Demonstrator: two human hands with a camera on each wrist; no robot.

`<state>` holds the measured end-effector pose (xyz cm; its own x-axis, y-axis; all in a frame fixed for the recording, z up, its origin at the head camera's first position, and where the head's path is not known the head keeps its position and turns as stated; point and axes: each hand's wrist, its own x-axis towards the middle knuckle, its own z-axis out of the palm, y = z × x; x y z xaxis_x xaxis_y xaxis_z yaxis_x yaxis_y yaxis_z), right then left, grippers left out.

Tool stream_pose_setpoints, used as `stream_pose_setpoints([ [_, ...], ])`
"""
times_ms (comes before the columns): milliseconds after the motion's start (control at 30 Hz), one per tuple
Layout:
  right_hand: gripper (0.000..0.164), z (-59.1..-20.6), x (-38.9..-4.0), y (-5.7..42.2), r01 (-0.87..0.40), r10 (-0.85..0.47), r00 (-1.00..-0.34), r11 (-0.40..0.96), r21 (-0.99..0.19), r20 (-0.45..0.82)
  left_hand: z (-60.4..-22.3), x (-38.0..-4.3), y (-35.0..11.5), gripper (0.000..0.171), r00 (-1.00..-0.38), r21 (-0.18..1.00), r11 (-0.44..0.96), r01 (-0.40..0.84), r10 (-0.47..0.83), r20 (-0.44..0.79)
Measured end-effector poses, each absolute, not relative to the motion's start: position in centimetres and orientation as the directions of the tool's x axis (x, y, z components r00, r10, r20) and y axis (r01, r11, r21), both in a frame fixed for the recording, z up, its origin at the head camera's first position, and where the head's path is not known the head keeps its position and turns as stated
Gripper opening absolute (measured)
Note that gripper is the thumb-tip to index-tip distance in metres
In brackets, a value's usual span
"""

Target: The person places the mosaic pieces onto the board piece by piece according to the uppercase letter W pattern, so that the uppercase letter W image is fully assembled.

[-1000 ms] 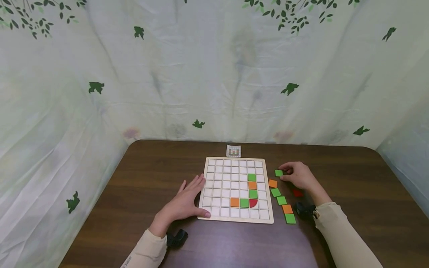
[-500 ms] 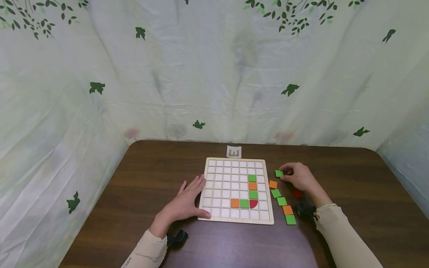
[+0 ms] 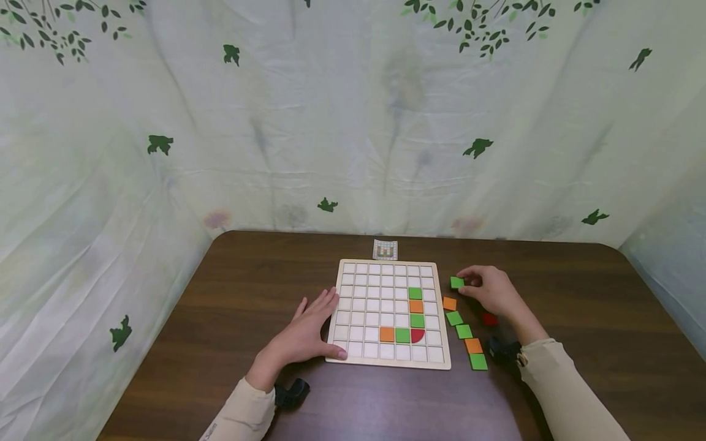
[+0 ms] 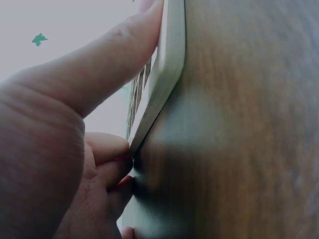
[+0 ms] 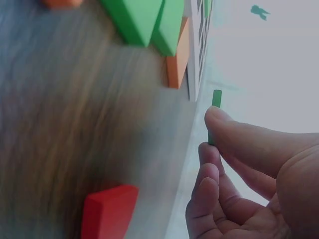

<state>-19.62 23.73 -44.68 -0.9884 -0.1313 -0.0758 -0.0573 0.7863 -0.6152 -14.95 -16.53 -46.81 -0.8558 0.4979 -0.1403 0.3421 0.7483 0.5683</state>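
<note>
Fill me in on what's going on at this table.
Someone is laying coloured tiles on a white gridded board. Their right hand pinches a green tile between thumb and finger, just off the board's right side, while the left hand rests against its left edge, thumb at the near corner. Six pieces sit on the grid, one a rounded red one. More loose tiles, green, orange and red, lie to the right. A small card lies behind the board.

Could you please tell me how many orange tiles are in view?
4: a far tile and near tile on the board; right of it, a far loose tile and near loose tile.
</note>
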Motion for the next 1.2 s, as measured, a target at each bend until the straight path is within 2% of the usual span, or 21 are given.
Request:
stream_pose_setpoints([
  [1200,0.029,-44.0,-16.6,18.2,-0.123,-0.181,-0.983,0.718,-0.685,-0.013,-47.0,-15.0,-16.5,0.117,-0.863,0.566,0.755,0.331,0.485,-0.143],
])
